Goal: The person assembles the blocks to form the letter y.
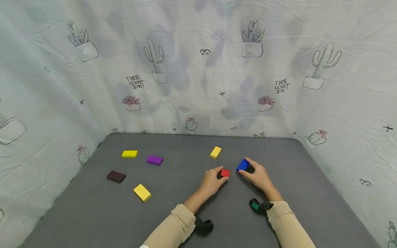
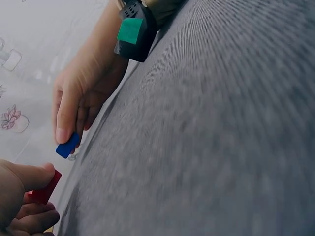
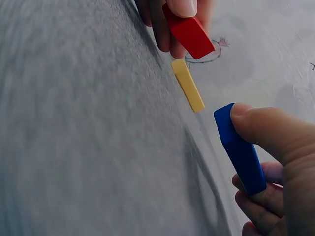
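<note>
In the head view my left hand [image 1: 211, 182] pinches a small red block [image 1: 225, 173] between thumb and fingers. Just to its right, my right hand [image 1: 258, 175] holds a blue rectangular block [image 1: 243, 165] by its ends. The two blocks face each other with a narrow gap between them. The right wrist view shows the thumb on one end of the blue block [image 3: 240, 150] and fingers at the other, while the red block [image 3: 191, 35] sticks out from the left hand's fingers. Farther back on the table lies a yellow block [image 1: 215, 152], beyond both hands.
On the left of the grey table [image 1: 186, 151] lie a bright yellow block [image 1: 129, 154], a purple block [image 1: 154, 159], a dark brown block [image 1: 116, 176] and a pale yellow block [image 1: 142, 193]. A cactus-print curtain [image 1: 192, 69] surrounds the table's back and sides.
</note>
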Demonstrator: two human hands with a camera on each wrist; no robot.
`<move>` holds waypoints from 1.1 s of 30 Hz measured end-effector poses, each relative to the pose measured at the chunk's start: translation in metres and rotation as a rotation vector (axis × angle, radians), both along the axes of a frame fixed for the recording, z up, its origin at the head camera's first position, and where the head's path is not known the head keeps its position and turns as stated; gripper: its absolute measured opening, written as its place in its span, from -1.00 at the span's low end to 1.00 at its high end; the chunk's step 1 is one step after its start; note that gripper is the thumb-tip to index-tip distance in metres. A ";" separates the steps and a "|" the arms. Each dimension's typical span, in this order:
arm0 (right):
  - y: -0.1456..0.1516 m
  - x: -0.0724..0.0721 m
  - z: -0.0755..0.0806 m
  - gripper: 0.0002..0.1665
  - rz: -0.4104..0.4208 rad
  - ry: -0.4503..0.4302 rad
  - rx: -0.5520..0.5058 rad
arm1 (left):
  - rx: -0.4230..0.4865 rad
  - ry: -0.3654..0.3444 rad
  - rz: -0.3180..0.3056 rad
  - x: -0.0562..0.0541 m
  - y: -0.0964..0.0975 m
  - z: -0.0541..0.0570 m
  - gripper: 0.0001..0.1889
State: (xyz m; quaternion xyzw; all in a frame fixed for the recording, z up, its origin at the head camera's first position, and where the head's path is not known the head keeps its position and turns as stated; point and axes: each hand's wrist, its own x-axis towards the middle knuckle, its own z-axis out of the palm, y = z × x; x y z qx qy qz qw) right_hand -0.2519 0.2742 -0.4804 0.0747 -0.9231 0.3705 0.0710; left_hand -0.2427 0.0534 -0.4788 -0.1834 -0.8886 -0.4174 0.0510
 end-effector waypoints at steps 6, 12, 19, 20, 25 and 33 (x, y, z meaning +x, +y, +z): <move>-0.008 -0.003 -0.003 -0.14 0.022 0.003 -0.004 | -0.017 -0.023 -0.003 0.001 -0.009 -0.001 -0.46; -0.018 -0.005 -0.003 -0.14 0.033 -0.018 -0.004 | -0.003 -0.042 -0.005 0.001 -0.018 -0.001 -0.47; -0.030 -0.010 0.001 -0.14 0.055 -0.016 -0.008 | 0.000 -0.025 0.012 -0.003 -0.031 -0.001 -0.47; -0.032 -0.010 0.001 -0.14 0.058 -0.016 -0.006 | 0.001 -0.022 0.011 -0.004 -0.033 -0.001 -0.47; -0.041 -0.013 0.001 -0.14 0.073 -0.011 0.000 | -0.001 -0.035 0.017 -0.003 -0.040 0.003 -0.47; -0.057 -0.019 0.000 -0.15 0.110 -0.001 -0.008 | -0.006 -0.042 0.042 -0.003 -0.052 0.006 -0.46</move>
